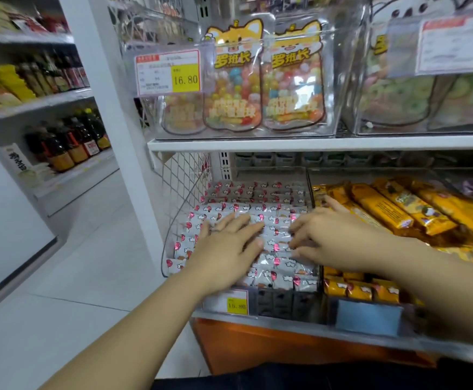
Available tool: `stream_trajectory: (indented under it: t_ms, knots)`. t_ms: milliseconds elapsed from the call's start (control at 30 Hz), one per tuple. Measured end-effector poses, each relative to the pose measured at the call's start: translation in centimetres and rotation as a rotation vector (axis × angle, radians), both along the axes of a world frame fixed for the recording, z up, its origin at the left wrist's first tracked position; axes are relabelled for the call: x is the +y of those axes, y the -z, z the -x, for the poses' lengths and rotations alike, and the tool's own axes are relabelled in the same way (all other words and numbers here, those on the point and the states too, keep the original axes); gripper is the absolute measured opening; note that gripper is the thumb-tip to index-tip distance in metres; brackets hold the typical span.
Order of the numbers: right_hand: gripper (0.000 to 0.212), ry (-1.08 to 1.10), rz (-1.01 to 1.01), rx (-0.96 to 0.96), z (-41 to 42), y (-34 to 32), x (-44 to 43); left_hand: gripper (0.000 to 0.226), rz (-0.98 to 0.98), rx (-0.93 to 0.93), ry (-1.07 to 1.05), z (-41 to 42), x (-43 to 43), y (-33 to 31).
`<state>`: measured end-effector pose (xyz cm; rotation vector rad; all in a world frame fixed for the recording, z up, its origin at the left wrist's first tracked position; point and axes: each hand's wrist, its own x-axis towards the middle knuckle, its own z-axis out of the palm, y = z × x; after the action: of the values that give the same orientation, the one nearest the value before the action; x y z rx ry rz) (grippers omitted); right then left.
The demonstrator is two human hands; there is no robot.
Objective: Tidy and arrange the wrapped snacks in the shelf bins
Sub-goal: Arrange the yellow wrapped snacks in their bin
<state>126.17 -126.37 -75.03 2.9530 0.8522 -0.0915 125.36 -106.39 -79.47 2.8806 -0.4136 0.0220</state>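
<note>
The left forearm reached into the clear shelf bin. The left hand lay flat, fingers straight and spread, on the white wrapped snacks filling that bin. The right hand set bent fingertips on the same layer; whether it pinched a packet could not be told. Judged step: levelling the rows. The next move would call for squaring the skewed front packets. Packets were small, glossy and balloon-printed.

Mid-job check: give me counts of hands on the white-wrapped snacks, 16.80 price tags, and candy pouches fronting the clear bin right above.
Hands on the white-wrapped snacks: 2, left hand and right hand
16.80 price tags: 2, upper and lower
Candy pouches: 3, one partly behind the upper tag
Total: 7
</note>
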Motion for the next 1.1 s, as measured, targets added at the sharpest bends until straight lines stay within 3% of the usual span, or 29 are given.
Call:
stream_trajectory:
  t_ms: [133,333,600,733,933,1100]
  knots:
    - [0.032,-0.085,0.081,-0.043,3.0,1.1,-1.4,0.051,-0.050,0.052,0.166,2.4,-2.2,0.3]
    - [0.031,-0.019,0.213,-0.212,3.2,1.9,-0.2,0.056,-0.227,0.064,0.160,1.9,-2.7,1.1]
    - [0.020,0.052,0.205,-0.286,2.3,2.8,1.1,0.057,-0.207,0.080,0.146,0.9,-2.7,1.2]
    - [0.021,-0.011,0.096,-0.244,3.3,2.8,-0.1,0.056,-0.155,0.089,0.117,1.3,-3.0,0.8]
    - [0.022,-0.050,-0.364,-0.255,4.6,1.5,-3.9,0.046,0.016,-0.039,0.132,1.5,-4.8,-0.5]
    - [0.021,0.076,-0.468,-0.309,3.9,0.1,-7.0,0.034,0.240,-0.180,0.105,0.6,-8.4,-1.3]
